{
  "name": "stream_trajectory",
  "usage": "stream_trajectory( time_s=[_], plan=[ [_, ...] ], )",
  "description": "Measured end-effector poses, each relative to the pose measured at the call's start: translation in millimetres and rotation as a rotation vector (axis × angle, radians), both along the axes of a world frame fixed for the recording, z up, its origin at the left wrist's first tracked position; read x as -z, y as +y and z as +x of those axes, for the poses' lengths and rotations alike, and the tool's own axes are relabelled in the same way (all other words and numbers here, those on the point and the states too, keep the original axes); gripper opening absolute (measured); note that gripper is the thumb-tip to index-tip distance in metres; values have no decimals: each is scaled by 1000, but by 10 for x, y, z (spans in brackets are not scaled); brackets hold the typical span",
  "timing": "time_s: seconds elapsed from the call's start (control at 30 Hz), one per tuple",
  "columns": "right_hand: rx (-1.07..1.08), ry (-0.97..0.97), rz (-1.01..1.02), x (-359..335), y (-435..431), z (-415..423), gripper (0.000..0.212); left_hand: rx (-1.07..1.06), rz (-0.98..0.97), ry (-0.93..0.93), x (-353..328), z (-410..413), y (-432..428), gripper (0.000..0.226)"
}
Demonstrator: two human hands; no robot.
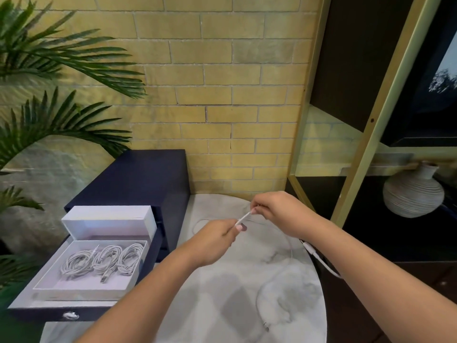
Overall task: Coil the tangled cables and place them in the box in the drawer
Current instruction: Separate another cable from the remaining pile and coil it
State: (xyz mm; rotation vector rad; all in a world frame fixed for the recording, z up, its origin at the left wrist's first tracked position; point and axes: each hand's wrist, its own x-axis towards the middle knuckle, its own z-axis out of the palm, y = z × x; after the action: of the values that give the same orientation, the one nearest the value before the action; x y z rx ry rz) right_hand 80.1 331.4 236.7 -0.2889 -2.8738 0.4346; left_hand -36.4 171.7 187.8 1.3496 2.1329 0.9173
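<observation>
A short stretch of white cable [243, 217] was pinched taut between the left grip [215, 240] and the right grip [277, 214], above a marble table [222, 305]. The rest of the cable was seen lying in loose loops across the table, and one part was hung past its right edge. To the left, a drawer [32, 314] of a dark blue cabinet [143, 179] was seen open. A white box [81, 289] was set in it, and three coiled cables [103, 262] were laid side by side inside. The box's lid [108, 217] was placed just behind it.
</observation>
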Motion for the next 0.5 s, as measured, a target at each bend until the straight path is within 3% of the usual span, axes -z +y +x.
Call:
stream_trajectory(
  time_s=[0.23,0.4,0.5],
  plan=[
    [87,-5,-94,227,85,-46,20,-64,277,-487,-157,59,40,34],
    [101,-37,-472,347,-138,-100,25,-114,412,-759,-182,163,118,32],
    [128,-153,-572,437,-249,-107,24,-147,514,-850,-208,193,165,29]
  ],
)
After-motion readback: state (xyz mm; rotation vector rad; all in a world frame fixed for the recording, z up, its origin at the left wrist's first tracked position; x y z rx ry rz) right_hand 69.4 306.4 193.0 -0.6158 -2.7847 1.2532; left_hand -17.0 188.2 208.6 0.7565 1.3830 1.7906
